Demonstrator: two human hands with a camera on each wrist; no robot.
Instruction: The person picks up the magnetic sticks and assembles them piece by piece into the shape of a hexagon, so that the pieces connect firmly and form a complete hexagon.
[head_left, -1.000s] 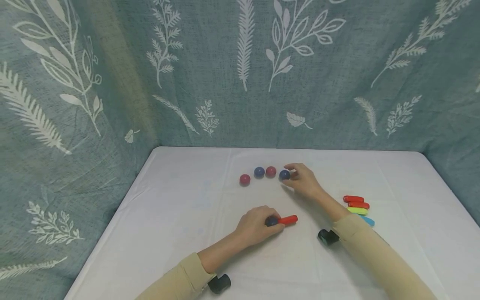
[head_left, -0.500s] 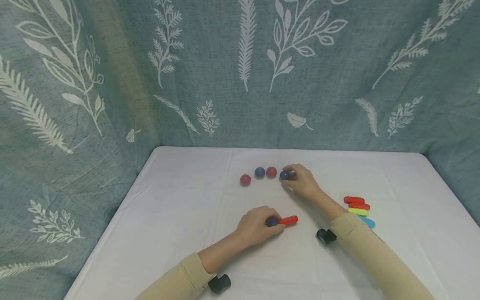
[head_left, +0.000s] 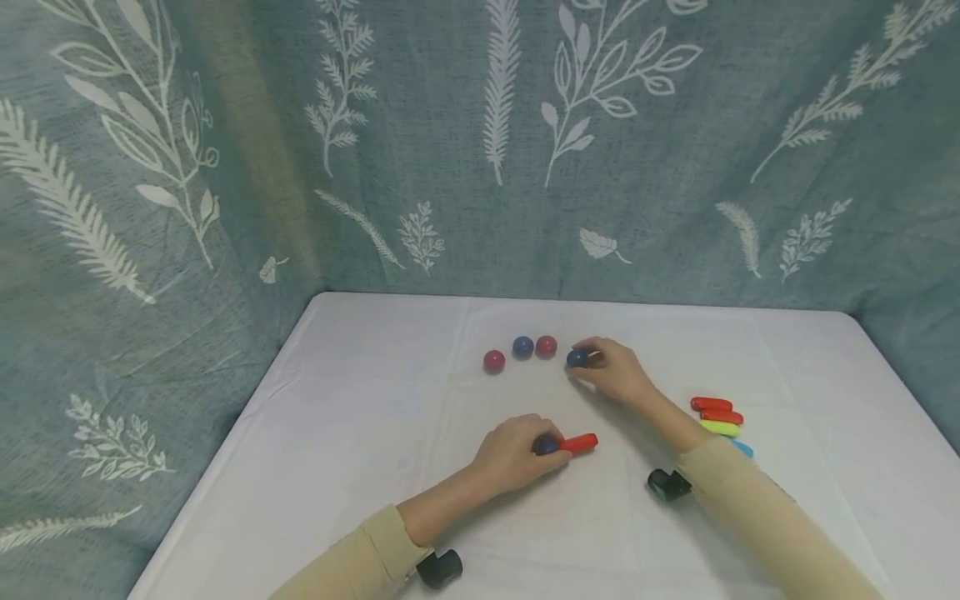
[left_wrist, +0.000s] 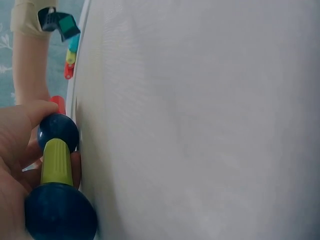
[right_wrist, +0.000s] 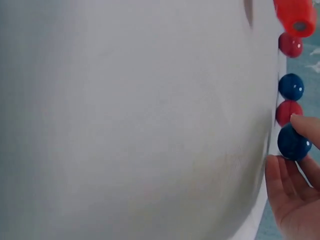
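Left grip is holding a stick toy; past it, right grip is pinching a blue ball, seemingly fetching, probably needing lifting.

The blue ball at the lower left of the left wrist view looks like smooth, glossy plastic; the yellow-green stick just above it, ribbed, duller plastic. Across the lower head view, the counter looks matt, clothlike, faintly creased; the teal curtain above, coarsely woven fabric.
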